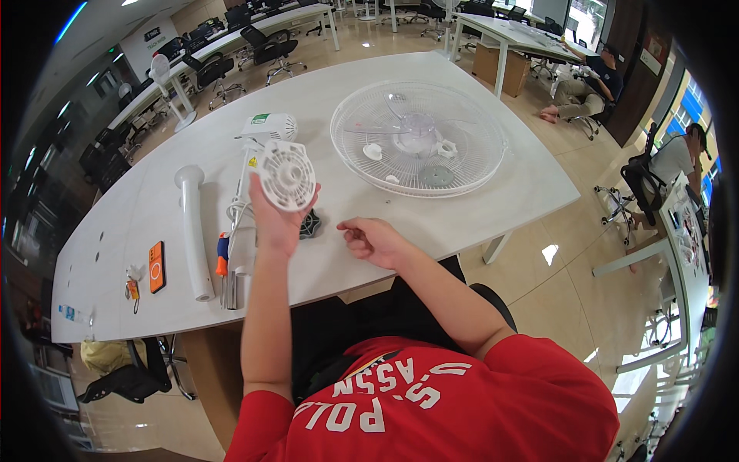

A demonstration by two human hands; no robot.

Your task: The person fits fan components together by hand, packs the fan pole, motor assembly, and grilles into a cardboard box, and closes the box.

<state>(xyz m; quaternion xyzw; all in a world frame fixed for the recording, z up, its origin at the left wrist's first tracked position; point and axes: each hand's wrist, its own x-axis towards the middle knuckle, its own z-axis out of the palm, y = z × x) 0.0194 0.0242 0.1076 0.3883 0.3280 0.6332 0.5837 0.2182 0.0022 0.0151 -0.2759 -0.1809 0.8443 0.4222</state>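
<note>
**Slotted white cover held raised in left hand**

A round white plastic cover [287, 175], pierced by rings of short slots around a small central hub, is presented face-on to the camera. It is held above the white table [477, 192], clear of the surface, at the tips of the left hand [279, 218]. The fingers are closed on its lower rim from behind, with the palm turned upward and the forearm raised steeply from the lower edge. The right hand [372, 240] is seen empty, loosely curled, knuckles up, resting at the near table edge, apart from the cover. A small dark part [310, 224] is noted just beside the left hand. A large clear fan grille [418, 138] lies farther back.
</note>
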